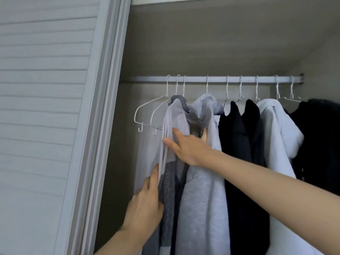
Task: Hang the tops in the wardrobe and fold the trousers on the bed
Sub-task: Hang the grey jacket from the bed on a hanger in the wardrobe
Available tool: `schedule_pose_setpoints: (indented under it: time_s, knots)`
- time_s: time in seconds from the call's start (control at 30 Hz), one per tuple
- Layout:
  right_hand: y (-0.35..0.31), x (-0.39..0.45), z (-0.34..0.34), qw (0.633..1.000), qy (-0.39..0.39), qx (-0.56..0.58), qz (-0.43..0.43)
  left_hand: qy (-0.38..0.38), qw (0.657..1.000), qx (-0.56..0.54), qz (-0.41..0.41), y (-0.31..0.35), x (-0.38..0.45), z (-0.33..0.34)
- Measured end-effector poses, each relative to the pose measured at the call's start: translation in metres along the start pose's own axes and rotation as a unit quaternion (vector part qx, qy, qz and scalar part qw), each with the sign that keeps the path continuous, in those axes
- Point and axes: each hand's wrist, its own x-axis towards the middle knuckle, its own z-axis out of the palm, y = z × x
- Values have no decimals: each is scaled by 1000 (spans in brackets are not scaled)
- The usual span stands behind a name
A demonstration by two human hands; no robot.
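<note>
Head view puts my hands low in the open wardrobe. My right hand [187, 146] reaches in from the right with its fingers straight and spread wide, lying flat against the thin pale-grey top [174, 129], whose smooth fabric drapes in soft vertical folds; it grips nothing that I can see. My left hand [145, 205] comes up from below, fingers relaxed and nearly straight, touching the lower edge of that same top beside a darker grey knitted panel [168, 183] with a rough, speckled weave. The top hangs on a thin white wire hanger, third from the left on the ribbed white metal rail [211, 79]. To its left hang two bare white wire hangers [147, 115] with small hooked ends. Just right of my right hand hangs a thick light-grey fleece hoodie [204, 190], then two black garments [239, 144], a bulky white hooded sweatshirt [277, 137] and another black garment [320, 144] at the far right. A white slatted sliding door [42, 89] fills the left side.
</note>
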Motion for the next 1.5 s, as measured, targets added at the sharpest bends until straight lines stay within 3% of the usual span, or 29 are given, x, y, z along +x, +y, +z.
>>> schedule_pose_setpoints:
  time_s: [0.07, 0.17, 0.33, 0.43, 0.57, 0.67, 0.8, 0.93, 1.07, 1.2, 1.23, 1.3, 1.37, 1.5]
  knots:
    - [-11, -8, 13, 999, 19, 44, 16, -41, 999, 11, -11, -4, -14, 12]
    - [-25, -28, 35, 1000, 10, 11, 25, -79, 994, -57, -52, -4, -40, 20]
    - [-36, -81, 43, 997, -9, -72, -34, -52, 980, -139, -133, 2, -79, 14]
    - [-35, -123, 45, 993, -9, -80, -81, -46, 976, -130, -170, 12, -111, 4]
    - [-35, -184, 53, 991, -12, 25, -130, -89, 963, -106, -232, 32, -152, -11]
    - [-38, -237, 56, 977, -25, 150, -149, -66, 965, -55, -246, 59, -194, -25]
    - [-47, -309, 56, 935, -32, 311, -166, -40, 965, 23, -258, 109, -267, -55]
    - [-81, -400, 47, 884, -20, 396, -247, -17, 939, 106, -328, 167, -379, -95]
    - [-133, -502, 27, 802, -121, 499, -307, 28, 867, 208, -452, 236, -502, -156]
    - [-176, -585, 6, 715, -238, 563, -339, 154, 766, 251, -572, 295, -598, -199]
    - [-194, -622, -10, 681, -272, 576, -363, 181, 725, 266, -608, 329, -635, -213]
    - [-207, -662, -26, 641, -312, 586, -385, 213, 683, 283, -639, 362, -675, -221]
    - [-228, -722, -54, 587, -347, 587, -436, 270, 618, 299, -675, 417, -732, -232]
    - [-251, -828, -103, 519, -371, 572, -516, 348, 523, 289, -722, 511, -827, -232]
